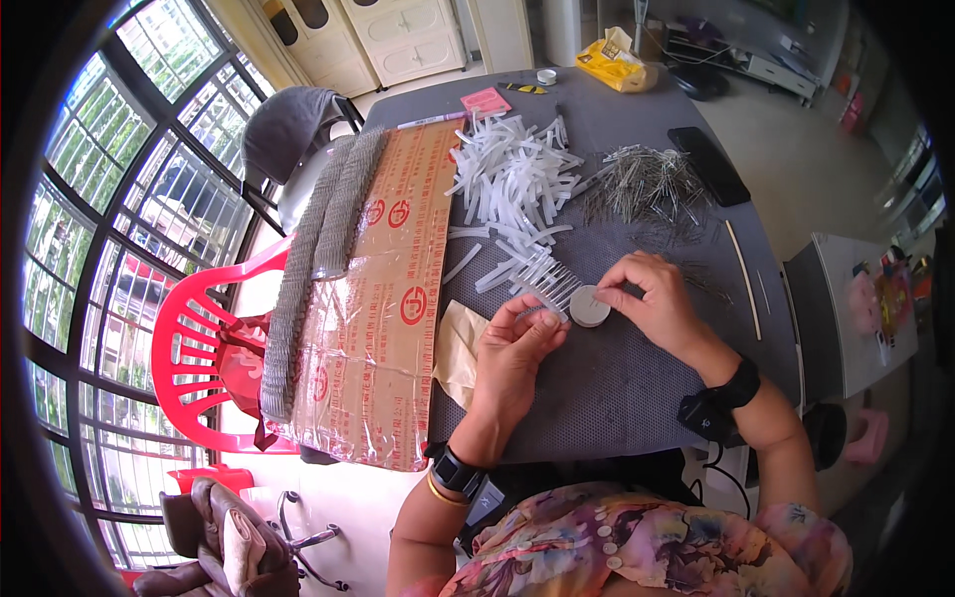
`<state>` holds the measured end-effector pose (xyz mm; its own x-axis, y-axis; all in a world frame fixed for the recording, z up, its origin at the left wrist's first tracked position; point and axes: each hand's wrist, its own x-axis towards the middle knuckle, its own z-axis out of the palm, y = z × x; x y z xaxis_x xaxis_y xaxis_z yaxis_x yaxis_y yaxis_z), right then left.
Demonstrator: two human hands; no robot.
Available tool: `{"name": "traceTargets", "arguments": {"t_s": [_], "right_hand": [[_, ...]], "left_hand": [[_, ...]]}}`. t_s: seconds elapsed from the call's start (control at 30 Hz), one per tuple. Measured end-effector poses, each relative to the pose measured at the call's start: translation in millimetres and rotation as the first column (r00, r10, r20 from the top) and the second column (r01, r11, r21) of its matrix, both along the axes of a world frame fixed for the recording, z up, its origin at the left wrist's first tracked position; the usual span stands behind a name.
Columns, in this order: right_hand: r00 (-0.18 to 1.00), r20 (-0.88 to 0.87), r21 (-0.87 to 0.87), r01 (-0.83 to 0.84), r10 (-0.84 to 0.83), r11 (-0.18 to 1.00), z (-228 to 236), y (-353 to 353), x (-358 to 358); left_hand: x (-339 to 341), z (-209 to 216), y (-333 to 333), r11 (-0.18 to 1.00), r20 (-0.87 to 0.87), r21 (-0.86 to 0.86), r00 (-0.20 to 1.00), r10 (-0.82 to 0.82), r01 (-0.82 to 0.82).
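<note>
My left hand (512, 353) is closed, its thumb pressed to the fingers at the near end of a comb-like row of thin pale strips (545, 279). What sits in that pinch is too small to make out. Beside its fingertips is a small round dish (590, 306) with a pale grey top. My right hand (652, 298) pinches thumb and forefinger together over the dish's right edge; anything between them is hidden. Beyond both hands lies a heap of translucent white plastic strips (517, 169). A pile of thin metal pins or wires (647, 186) is to its right.
On the grey table (617, 398), a large brown cardboard sheet (383, 328) carries rolls of grey mesh-like material (308, 269). A black phone (708, 164), a thin wooden stick (743, 279) and a yellow bag (615, 62) lie rightward and far. A red plastic chair (184, 343) stands left.
</note>
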<state>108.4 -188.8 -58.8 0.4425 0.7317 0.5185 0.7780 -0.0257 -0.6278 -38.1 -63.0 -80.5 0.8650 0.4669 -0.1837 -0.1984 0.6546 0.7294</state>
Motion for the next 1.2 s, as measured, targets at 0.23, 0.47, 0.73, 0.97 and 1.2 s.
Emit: {"name": "traceTargets", "arguments": {"t_s": [0.23,0.47,0.73,0.97,1.2], "right_hand": [[0.858,-0.504,0.06,-0.082,0.101,0.995,16,-7,-16],[0.908,-0.394,0.106,-0.107,0.14,0.989,12,-2,-25],[0.919,-0.367,0.112,-0.109,0.143,0.988,8,-1,-25],[0.903,-0.403,0.073,-0.129,0.148,0.989,10,-1,-21],[0.871,-0.475,0.028,-0.13,0.127,0.991,3,0,-26]], "left_hand": [[0,-2,1,1.0,0.024,0.004,0.999,-0.027,0.026],[-1,-2,0,0.999,0.033,0.003,0.999,-0.035,0.035],[-1,2,-1,0.999,0.029,0.036,0.999,-0.031,0.03],[1,-2,0,0.999,0.021,0.041,1.0,0.003,-0.004],[-1,-1,-6,0.972,0.005,0.228,0.998,0.056,-0.056]]}}
